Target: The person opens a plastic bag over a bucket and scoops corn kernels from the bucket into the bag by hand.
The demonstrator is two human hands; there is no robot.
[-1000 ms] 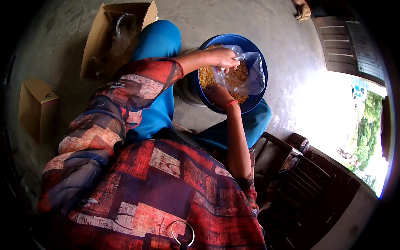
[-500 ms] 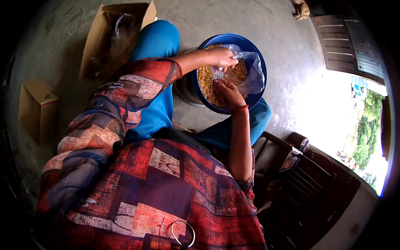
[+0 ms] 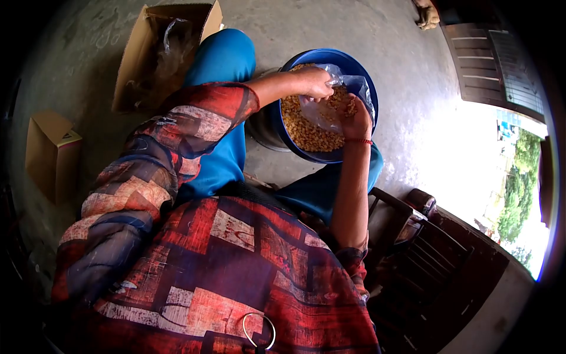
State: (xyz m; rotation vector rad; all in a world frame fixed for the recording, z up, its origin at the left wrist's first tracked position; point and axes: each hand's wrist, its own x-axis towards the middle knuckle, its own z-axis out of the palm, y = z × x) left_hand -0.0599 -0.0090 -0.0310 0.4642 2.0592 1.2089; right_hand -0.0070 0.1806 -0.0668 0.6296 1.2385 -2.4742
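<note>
A round blue tub (image 3: 293, 149) sits by my knees, with many small golden-yellow pieces like corn kernels (image 3: 311, 134) in it. Over the tub, my left hand (image 3: 315, 84) is closed on the edge of a clear plastic bag (image 3: 323, 115), which droops above the pieces. My right hand (image 3: 356, 123), with a red thread at the wrist, is cupped palm-up at the tub's right side. Several golden pieces lie in its curled fingers, close to the bag.
An open cardboard box (image 3: 132, 62) with clear plastic inside stands at the upper left. A smaller carton (image 3: 52, 156) is on the floor further left. At the lower right is a dark wooden chair (image 3: 433, 253). An animal's paw (image 3: 428, 17) shows at the top right, near a doorway.
My right hand has moved right and up from the middle of the tub and turned palm-up, with golden pieces now visible in it. My left hand stays at the bag.
</note>
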